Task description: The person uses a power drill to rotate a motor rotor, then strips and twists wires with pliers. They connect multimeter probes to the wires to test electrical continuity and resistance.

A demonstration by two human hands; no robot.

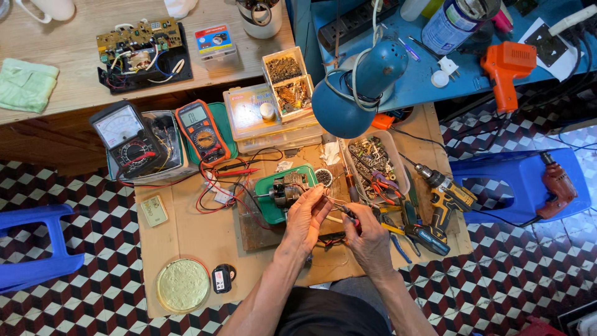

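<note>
A small electric motor (286, 190) sits in a green tray (264, 186) on a low wooden board. My left hand (305, 221) reaches to the motor's right side and pinches thin wires there. My right hand (368, 239) is just to the right, closed around a small tool with a red and black handle (348, 214) whose tip points toward the wires. Red and black test leads (227, 171) trail left from the motor.
An analog meter (127, 140) and an orange digital multimeter (200, 130) stand at the back left. A blue lamp (354, 87) hangs over a tray of parts (373, 162). A cordless drill (444, 196), pliers, blue stools (37, 246) and a round yellow lid (182, 285) surround the board.
</note>
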